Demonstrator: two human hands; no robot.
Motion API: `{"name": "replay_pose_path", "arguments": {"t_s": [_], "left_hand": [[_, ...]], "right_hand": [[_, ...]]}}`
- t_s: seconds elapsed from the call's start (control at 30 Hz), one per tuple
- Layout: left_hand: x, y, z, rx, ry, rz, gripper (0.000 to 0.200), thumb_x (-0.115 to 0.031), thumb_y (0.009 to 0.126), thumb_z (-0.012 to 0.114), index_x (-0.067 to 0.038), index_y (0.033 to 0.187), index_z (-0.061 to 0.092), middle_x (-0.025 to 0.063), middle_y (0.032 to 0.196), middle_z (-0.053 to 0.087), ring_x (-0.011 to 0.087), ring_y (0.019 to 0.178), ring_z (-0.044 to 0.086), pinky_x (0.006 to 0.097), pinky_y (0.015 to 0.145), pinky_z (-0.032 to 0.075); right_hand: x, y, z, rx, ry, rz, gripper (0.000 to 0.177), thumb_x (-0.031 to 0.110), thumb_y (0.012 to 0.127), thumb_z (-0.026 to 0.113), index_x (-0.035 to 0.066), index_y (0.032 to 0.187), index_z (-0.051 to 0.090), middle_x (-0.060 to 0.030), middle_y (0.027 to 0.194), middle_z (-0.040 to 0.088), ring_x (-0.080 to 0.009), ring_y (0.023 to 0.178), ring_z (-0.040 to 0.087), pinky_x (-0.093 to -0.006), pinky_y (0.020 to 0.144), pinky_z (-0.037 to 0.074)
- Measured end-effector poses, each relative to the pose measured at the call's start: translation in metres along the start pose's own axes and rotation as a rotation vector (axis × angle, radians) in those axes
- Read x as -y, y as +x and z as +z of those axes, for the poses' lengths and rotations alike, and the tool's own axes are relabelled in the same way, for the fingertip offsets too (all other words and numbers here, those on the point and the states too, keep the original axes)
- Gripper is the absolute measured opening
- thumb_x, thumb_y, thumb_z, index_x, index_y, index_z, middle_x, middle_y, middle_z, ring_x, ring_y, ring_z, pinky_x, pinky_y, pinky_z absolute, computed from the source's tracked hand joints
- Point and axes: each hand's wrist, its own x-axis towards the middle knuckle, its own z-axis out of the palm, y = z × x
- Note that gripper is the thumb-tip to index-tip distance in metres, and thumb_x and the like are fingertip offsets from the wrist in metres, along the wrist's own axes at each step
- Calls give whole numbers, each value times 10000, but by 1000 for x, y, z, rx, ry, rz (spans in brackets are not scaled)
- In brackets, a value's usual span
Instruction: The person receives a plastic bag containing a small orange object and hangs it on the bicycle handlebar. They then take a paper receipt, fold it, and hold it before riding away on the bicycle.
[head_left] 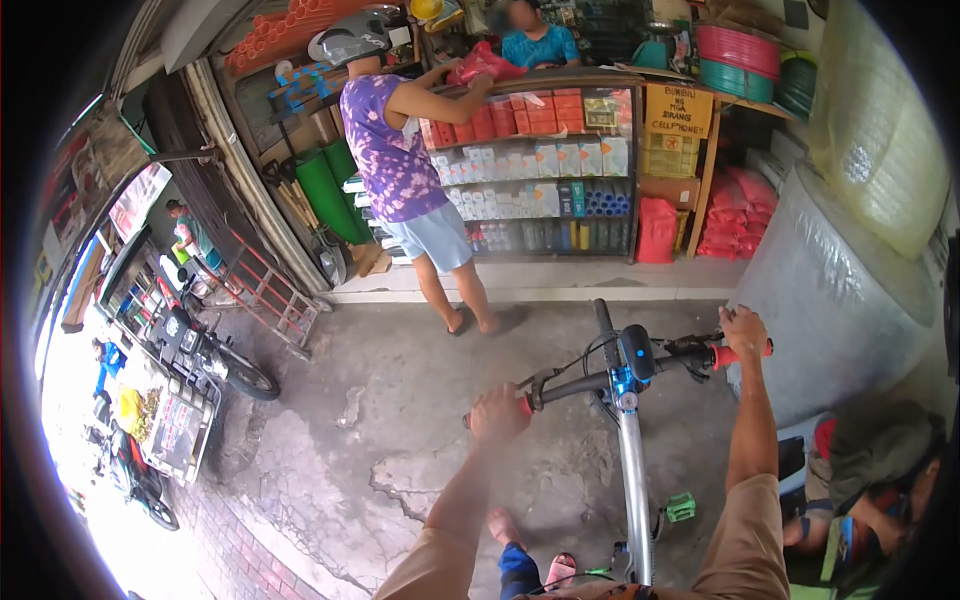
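Below me stands a bicycle [633, 480] with a pale metal frame, dark handlebar [575, 385] and a blue stem. My left hand [499, 412] is wrapped round the left red handlebar grip. At the other end, my right hand [743, 332] closes on the right red handlebar grip [762, 349], near the brake lever. A black device [635, 352] sits at the middle of the bar. One green pedal [681, 507] shows to the right of the frame. My feet, in sandals, are on the concrete at the bottom.
A person in a purple shirt [395, 150] stands at a glass display counter [540, 170]; another person [540, 45] is behind it. A large wrapped roll [835, 290] stands at right, above a seated person [870, 480]. A hand truck [265, 290] and parked motorcycle [205, 350] are left.
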Motion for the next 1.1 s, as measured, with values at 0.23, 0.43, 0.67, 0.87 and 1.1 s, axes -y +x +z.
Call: {"name": "replay_pose_path", "arguments": {"t_s": [0.23,0.43,0.67,0.87,1.1], "left_hand": [[12,-4,-9,3,-18,-4,247,-277,798,662,-65,912,607,113,774,633,325,731,644,434,695,513],[42,-3,-21,-22,-27,23,248,-262,778,664,-69,920,602,109,778,635,324,738,647,442,691,518],[69,-22,-42,-47,-18,34,260,-280,764,681,-72,896,599,101,757,632,309,725,648,430,660,520],[75,-28,-46,-39,-17,26,246,-282,766,684,-83,890,609,90,750,630,301,713,646,426,648,520],[67,-33,-43,-7,-17,10,246,-287,771,686,-87,895,614,89,755,633,303,721,646,432,665,519]], "right_hand": [[15,-11,-8,49,-6,29,426,457,925,504,48,914,625,-196,958,681,-396,941,639,-506,804,509],[40,-29,-11,-22,43,8,414,451,915,523,49,948,614,-205,976,682,-404,955,638,-508,806,507],[63,-66,-19,-32,58,43,402,445,914,528,53,946,615,-219,985,675,-409,958,635,-512,808,504],[70,-76,-21,-62,49,60,388,424,922,525,48,938,619,-226,976,672,-418,948,633,-517,806,502],[60,-76,-24,-41,48,64,383,418,925,520,48,946,619,-229,979,671,-422,955,630,-520,808,498]]}}
